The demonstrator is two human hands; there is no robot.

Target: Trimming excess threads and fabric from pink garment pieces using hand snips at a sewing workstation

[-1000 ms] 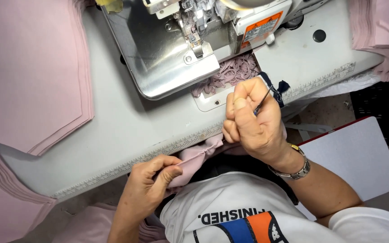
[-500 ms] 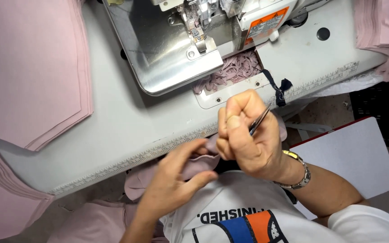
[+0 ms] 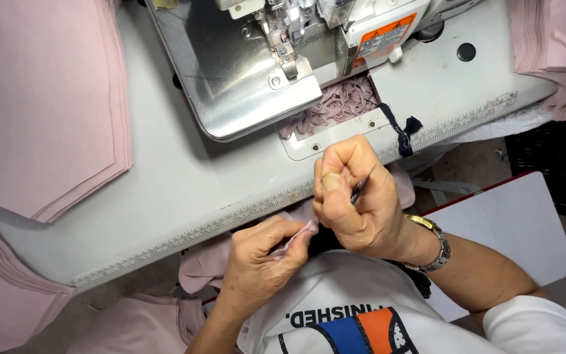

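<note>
Two hands work best close together: left hand (image 3: 260, 259) pinching the pink fabric piece (image 3: 294, 238) taut, right hand (image 3: 355, 196) steadying its gripped slim tool (image 3: 359, 190).

Crumpled pink fabric piece (image 3: 296, 235), table-edge

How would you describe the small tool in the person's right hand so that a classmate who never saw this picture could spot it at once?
Start at the sewing machine on the grey table and drop to the table's near edge. There the right hand, with a metal watch on its wrist, is closed in a fist. The tool is the thin dark metal sliver poking from that fist, unlike the soft pink fabric pinched by the left hand.
</note>
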